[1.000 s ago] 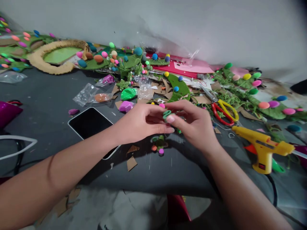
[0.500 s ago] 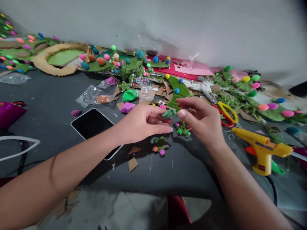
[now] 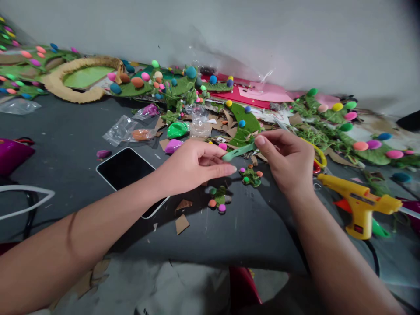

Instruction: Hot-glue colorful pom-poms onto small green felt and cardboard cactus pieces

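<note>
A thin green strip point(image 3: 238, 152) is stretched between my two hands above the dark table point(image 3: 65, 131). My left hand point(image 3: 193, 165) pinches its left end with thumb and fingers closed. My right hand point(image 3: 286, 158) pinches the right end, fingers curled. Just below the strip lie two small green ornaments with coloured pom-poms, one ornament point(image 3: 251, 175) under my right hand, the other ornament point(image 3: 218, 200) nearer me.
A phone point(image 3: 127, 173) lies face up left of my left hand. A yellow glue gun point(image 3: 359, 203) rests at the right, scissors point(image 3: 316, 159) behind my right hand. Green felt pieces, pom-poms, plastic bags and cardboard scraps crowd the back along the wall. A straw wreath point(image 3: 77, 78) sits far left.
The green strip was rolled up between my fingertips; my right hand has pulled away to the right and up, drawing it out straight. The ornament under my right hand has come into view.
</note>
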### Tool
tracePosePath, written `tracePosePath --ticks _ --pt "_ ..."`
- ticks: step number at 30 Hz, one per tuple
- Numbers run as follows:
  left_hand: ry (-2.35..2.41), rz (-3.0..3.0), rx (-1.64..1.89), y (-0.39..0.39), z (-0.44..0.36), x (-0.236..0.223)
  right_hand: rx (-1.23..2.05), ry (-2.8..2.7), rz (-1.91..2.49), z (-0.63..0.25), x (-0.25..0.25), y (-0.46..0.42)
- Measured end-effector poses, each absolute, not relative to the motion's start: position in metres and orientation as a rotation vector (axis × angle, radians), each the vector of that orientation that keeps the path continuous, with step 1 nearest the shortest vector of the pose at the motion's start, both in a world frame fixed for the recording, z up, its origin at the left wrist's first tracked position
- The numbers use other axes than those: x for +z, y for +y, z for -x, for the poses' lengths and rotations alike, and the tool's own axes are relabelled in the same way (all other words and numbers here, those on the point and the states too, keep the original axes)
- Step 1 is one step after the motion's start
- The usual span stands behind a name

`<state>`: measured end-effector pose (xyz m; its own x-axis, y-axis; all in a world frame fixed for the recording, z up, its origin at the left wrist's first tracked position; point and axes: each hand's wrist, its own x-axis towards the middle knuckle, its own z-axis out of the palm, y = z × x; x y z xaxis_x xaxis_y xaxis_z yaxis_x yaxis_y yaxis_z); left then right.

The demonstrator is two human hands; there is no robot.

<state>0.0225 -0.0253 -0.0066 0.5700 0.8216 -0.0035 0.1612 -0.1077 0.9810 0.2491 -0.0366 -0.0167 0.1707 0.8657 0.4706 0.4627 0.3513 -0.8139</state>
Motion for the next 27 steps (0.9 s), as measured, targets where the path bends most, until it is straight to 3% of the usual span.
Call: tracePosePath --ticks 6,15,22,27 --pt "0.753 -1.566 0.710 -0.026 -0.024 -0.010 0.656 -1.709 1.129 -0.228 -0.018 -0.049" --pt "0.892 -1.670 0.670 -0.028 -0.023 -0.003 0.413 -1.590 1.259 -0.234 -0.022 -0.044" --pt "0.751 -1.553 0.688 -0.026 -0.026 -0.010 0.631 -1.691 1.131 -0.230 -0.020 -0.048" --pt "0.835 -1.691 0.714 -0.029 -0.025 -0.005 0.581 -1.713 1.085 -0.218 -0.023 -0.052"
